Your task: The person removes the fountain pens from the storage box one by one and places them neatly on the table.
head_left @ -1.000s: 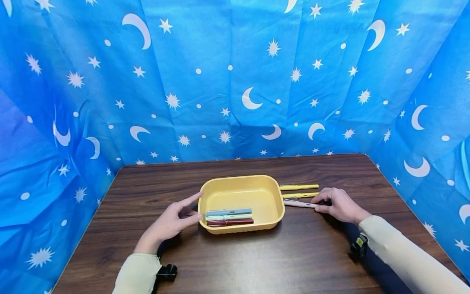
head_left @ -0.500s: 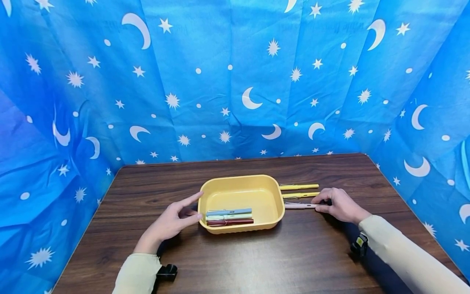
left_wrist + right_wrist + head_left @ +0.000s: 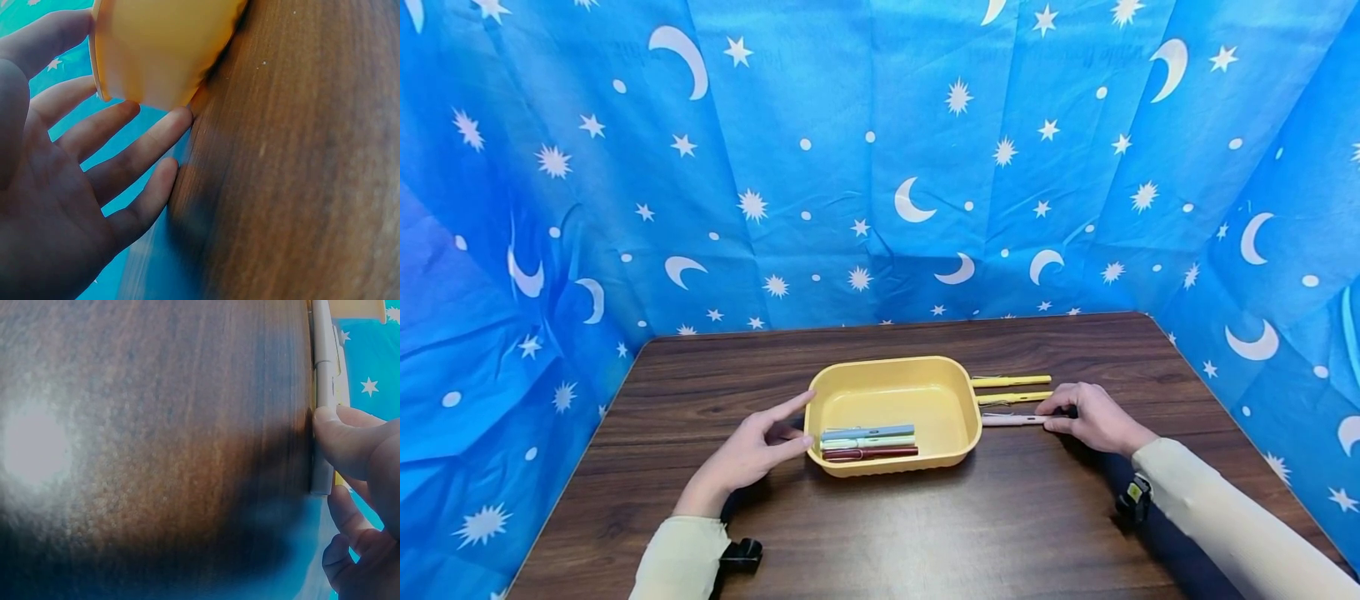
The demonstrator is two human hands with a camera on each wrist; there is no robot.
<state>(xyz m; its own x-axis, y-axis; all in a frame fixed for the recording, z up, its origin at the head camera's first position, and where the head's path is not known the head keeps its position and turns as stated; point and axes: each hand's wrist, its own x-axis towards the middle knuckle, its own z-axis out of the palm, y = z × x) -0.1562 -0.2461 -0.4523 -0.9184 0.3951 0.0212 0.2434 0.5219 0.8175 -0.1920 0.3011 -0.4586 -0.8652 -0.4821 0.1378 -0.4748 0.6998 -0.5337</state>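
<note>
A yellow tray (image 3: 891,467) stands mid-table with a grey-blue pen (image 3: 868,433), a pale green pen (image 3: 880,442) and a dark red pen (image 3: 872,454) lying side by side at its near left. My left hand (image 3: 747,450) rests its straight fingertips at the tray's left end; the left wrist view shows those fingers spread. To the tray's right, my right hand (image 3: 1093,419) pinches the end of a pale pinkish-grey pen (image 3: 1011,420) between thumb and fingers, low over the tabletop. Behind it lie two yellow pens: a nearer one (image 3: 1015,398) and a farther one (image 3: 1011,382).
The dark wood-grain table (image 3: 925,533) ends at a blue curtain (image 3: 850,167) printed with moons and stars, which rises behind and at both sides. Black wrist cameras sit below both cream sleeves (image 3: 1240,508).
The pale pinkish-grey pen has turned slightly, from slanting to lying nearly parallel with the yellow pens. Both hands and the tray have stayed in place.
</note>
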